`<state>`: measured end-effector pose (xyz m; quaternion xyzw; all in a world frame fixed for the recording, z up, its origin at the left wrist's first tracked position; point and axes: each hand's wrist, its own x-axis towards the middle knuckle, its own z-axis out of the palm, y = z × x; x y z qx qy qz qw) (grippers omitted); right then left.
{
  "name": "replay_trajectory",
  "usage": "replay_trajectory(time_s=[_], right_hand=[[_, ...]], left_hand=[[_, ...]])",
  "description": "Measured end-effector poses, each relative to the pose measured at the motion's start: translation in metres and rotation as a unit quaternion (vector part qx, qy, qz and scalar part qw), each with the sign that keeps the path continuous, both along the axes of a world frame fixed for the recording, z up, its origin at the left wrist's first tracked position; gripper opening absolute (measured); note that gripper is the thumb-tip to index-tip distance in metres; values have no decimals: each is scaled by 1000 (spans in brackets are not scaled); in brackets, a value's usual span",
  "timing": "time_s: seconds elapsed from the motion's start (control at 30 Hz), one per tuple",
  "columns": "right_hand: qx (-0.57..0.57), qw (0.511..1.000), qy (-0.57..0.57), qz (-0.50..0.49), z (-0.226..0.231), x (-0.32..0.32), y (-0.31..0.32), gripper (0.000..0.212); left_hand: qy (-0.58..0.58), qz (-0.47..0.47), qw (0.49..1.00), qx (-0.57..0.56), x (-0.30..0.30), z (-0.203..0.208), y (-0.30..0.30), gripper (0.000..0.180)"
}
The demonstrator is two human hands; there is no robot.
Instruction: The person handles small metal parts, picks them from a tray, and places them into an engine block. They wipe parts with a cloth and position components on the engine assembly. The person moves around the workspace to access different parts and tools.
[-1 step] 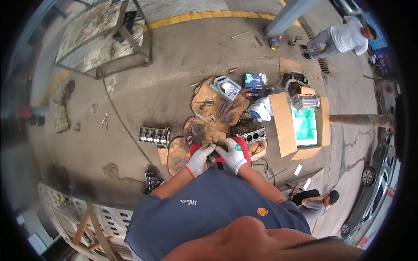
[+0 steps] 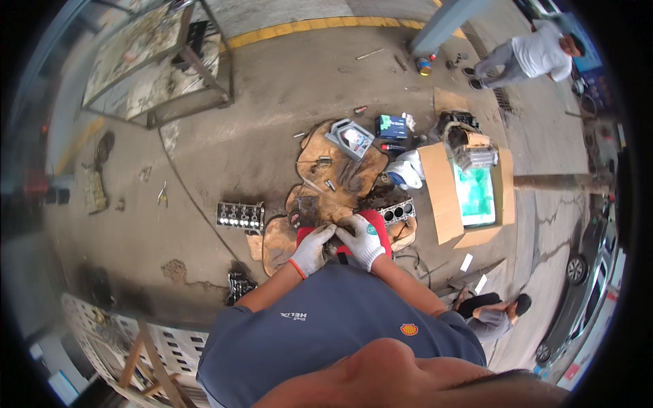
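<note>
Head view: left hand [image 2: 312, 250] and right hand [image 2: 362, 243], white-gloved, close together near the body, fingers curled nearly closed; impossible to tell whether around anything. Engine block [image 2: 398, 213] just beyond the right hand, to its right; cylinder head [image 2: 240, 215] farther off, left. Ahead, a brown mat [image 2: 342, 194] bearing a grey jug [image 2: 351, 139].

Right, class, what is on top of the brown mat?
A grey jug lies toward the far end of the brown mat, with small metal parts nearer. The mat directly beneath them is covered from view.
</note>
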<state>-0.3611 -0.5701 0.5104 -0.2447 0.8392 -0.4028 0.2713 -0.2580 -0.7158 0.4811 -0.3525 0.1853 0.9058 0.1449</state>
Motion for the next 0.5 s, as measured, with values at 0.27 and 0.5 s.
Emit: replay_trajectory(time_s=[0.27,0.5], right_hand=[[-182,934,-301,-61,0,-133,-30,40],[-55,969,-205,-126,-13,-291,-35,51]], left_hand=[[46,-64,995,-55,-134,-3,-46,25],[50,-218,919,-325,-308,31,-56,18]])
